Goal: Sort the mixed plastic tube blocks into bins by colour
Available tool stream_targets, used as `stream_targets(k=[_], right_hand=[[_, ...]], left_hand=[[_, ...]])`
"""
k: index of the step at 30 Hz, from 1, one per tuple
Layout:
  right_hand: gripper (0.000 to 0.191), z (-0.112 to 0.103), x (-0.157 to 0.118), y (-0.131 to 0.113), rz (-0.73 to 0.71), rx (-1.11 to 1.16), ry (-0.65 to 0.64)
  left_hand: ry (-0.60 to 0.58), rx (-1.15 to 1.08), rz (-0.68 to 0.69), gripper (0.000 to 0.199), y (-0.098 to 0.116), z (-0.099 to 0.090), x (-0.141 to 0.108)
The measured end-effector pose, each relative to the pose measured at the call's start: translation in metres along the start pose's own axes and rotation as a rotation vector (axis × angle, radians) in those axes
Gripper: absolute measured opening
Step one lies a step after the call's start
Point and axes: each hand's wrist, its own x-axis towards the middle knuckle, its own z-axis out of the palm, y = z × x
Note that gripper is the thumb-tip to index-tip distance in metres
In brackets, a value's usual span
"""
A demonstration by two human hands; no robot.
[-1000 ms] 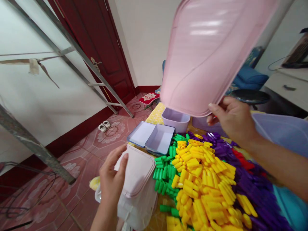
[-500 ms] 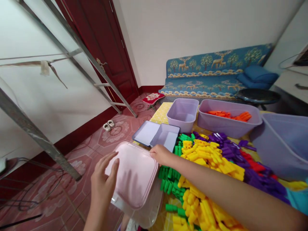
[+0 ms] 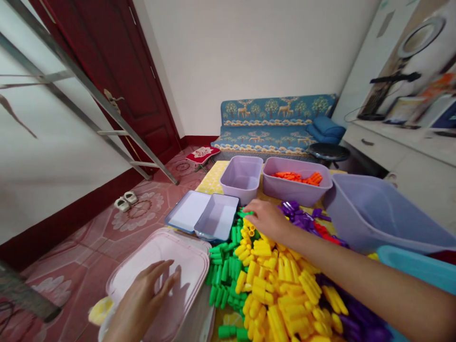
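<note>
My left hand point(image 3: 147, 289) hovers, fingers apart, over the pale pink lid point(image 3: 174, 256) of a plastic box at the table's left edge. My right hand point(image 3: 265, 217) reaches to the far side of a heap of yellow plastic pieces point(image 3: 281, 285). Its fingers curl down beside green tube-shaped pieces point(image 3: 228, 268); what they hold, if anything, is hidden. Just left of that hand lies an opened shallow case point(image 3: 217, 218) with a pale inside. Purple pieces point(image 3: 290, 208) and a few red ones point(image 3: 326, 233) lie to the right of the yellow heap.
Behind the heap stand a lilac bin point(image 3: 242, 180), a second lilac bin point(image 3: 297, 190) holding orange pieces point(image 3: 299, 177), and a larger bin point(image 3: 377, 213) at right. A turquoise container point(image 3: 420, 266) sits near the right edge. A metal ladder point(image 3: 117, 128) leans left; a patterned sofa point(image 3: 270, 118) is beyond.
My right hand has let go of the pink lid's edge and moved right to the green and yellow pieces. The pink lid sits lower left. The view has turned right.
</note>
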Motion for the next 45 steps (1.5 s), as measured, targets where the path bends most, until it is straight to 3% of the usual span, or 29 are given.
stream_targets(k=[3,7,13,17,22,25,28,30,34,37,41,45], right_hand=[[0.023,-0.043,-0.002,0.074,0.162,-0.104,0.186],[0.025,-0.083,-0.016,0.152,0.376,-0.32,0.249],[0.033,-0.107,-0.03,0.198,0.476,-0.513,0.26],[0.037,-0.108,-0.026,0.209,0.501,-0.512,0.181],[0.041,-0.093,-0.018,0.209,0.403,-0.521,0.015],[0.033,-0.085,-0.014,0.207,0.368,-0.531,-0.019],[0.024,-0.084,-0.011,0.209,0.354,-0.53,-0.017],[0.018,-0.086,-0.011,0.209,0.345,-0.521,-0.004],[0.017,-0.088,-0.012,0.209,0.36,-0.519,0.043],[0.019,-0.089,-0.014,0.207,0.381,-0.523,0.067],[0.021,-0.089,-0.015,0.204,0.391,-0.524,0.092],[0.022,-0.088,-0.017,0.2,0.401,-0.522,0.114]], left_hand=[[0.064,-0.014,0.071,0.046,0.01,-0.002,0.01],[0.106,-0.069,0.222,0.04,0.034,-0.005,0.03],[0.095,-0.145,0.388,0.034,0.084,-0.011,0.058],[-0.019,-0.214,0.475,0.032,0.127,-0.013,0.075],[-0.209,-0.318,0.606,0.033,0.19,-0.01,0.113],[-0.321,-0.433,0.688,0.033,0.223,0.006,0.145],[-0.4,-0.471,0.735,0.033,0.247,0.038,0.18],[-0.431,-0.447,0.792,0.032,0.258,0.064,0.2],[-0.422,-0.393,0.645,0.03,0.271,0.108,0.228],[-0.443,-0.412,0.574,0.036,0.277,0.128,0.237],[-0.494,-0.45,0.504,0.043,0.282,0.134,0.236],[-0.537,-0.506,0.502,0.045,0.283,0.123,0.227]])
